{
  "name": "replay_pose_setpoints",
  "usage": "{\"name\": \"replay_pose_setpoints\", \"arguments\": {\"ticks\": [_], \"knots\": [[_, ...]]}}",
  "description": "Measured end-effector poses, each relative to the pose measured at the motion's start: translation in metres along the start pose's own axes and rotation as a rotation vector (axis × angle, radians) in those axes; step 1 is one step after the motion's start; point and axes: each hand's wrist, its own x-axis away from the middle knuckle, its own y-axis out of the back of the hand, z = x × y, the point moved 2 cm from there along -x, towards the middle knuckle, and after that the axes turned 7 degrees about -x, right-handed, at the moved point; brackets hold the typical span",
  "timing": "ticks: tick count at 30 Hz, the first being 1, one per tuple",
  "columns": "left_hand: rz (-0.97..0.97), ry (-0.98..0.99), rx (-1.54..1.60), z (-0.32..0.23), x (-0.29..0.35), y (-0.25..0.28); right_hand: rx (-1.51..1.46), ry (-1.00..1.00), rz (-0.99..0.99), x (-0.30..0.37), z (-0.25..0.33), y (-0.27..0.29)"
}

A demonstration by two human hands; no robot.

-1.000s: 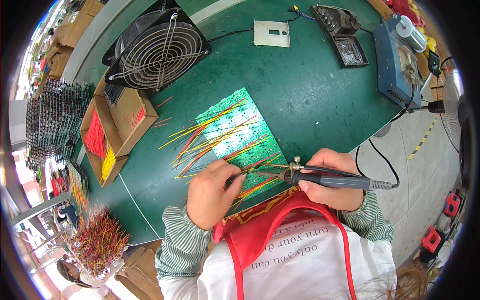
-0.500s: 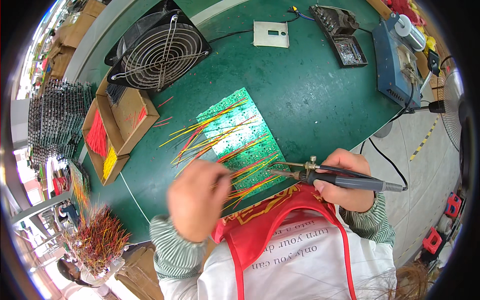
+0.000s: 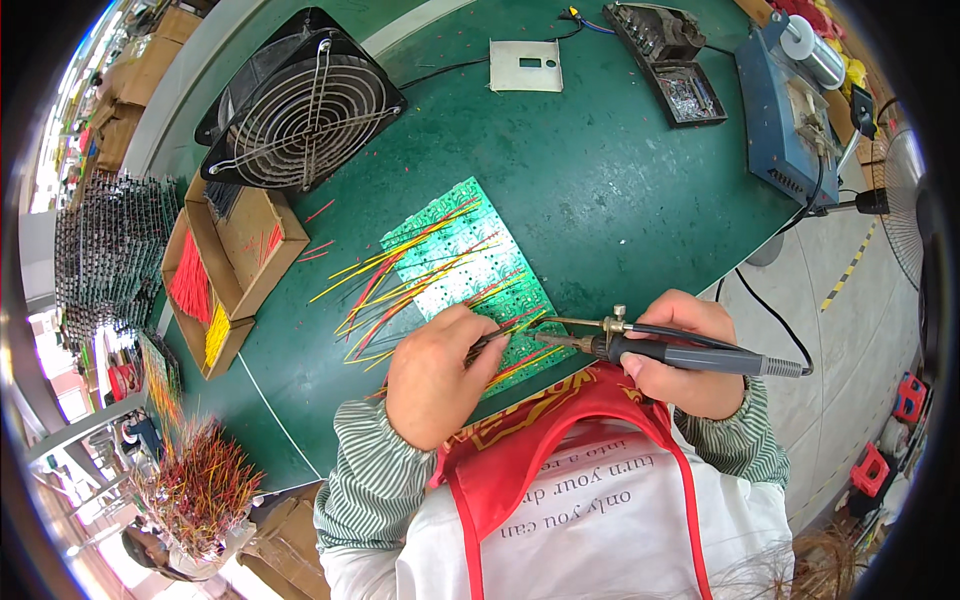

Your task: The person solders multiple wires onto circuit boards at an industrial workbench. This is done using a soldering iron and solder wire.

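A green circuit board panel lies at an angle on the bench, with rows of red, yellow and black wires sticking out over its left side. My left hand is closed in a pinch above the panel's near left part. A thin dark wire runs from its fingertips toward the board; the fingers partly hide it. My right hand grips a grey soldering iron with a brass-coloured solder feed guide fixed on it. The iron's tip and the guide's end are over the panel's near right part, close to my left fingertips.
At the left stands a cardboard tray with red, yellow and dark wires. Behind it is a black fan. A blue soldering station with a solder spool, a dark parts box and a pale metal plate sit farther back.
My left hand has moved right and come in over the panel, its fingertips now near the iron's tip. The soldering iron stays almost in place. The whole view has shifted slightly.
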Motion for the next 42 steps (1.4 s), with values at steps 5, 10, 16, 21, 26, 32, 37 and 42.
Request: {"name": "replay_pose_setpoints", "arguments": {"ticks": [5,10,16,21,26,32,37,42], "knots": [[0.02,0.026,-0.02,-0.014,0.005,0.011,0.003,-0.04,0.003,0.0,0.003,0.004],[-0.063,-0.067,-0.188,-0.015,0.003,0.003,-0.019,-0.057,-0.021,0.002,0.003,0.004],[0.002,0.019,-0.027,-0.002,-0.001,0.002,0.006,0.005,-0.014,0.001,-0.001,0.001],[0.055,0.031,-0.003,0.0,-0.004,0.002,-0.002,-0.009,-0.014,-0.002,-0.001,-0.002],[0.076,0.048,0.004,0.0,-0.005,0.003,-0.032,-0.043,-0.014,-0.004,-0.005,-0.004],[0.074,0.03,-0.024,0.0,-0.005,0.002,0.005,-0.016,0.001,-0.004,0.001,-0.001],[0.07,0.036,-0.022,-0.001,-0.005,0.004,-0.01,-0.004,-0.019,-0.002,0.005,0.004],[-0.056,-0.041,-0.12,-0.002,0.001,0.033,0.031,0.022,-0.031,0.002,0.007,0.011]]}}
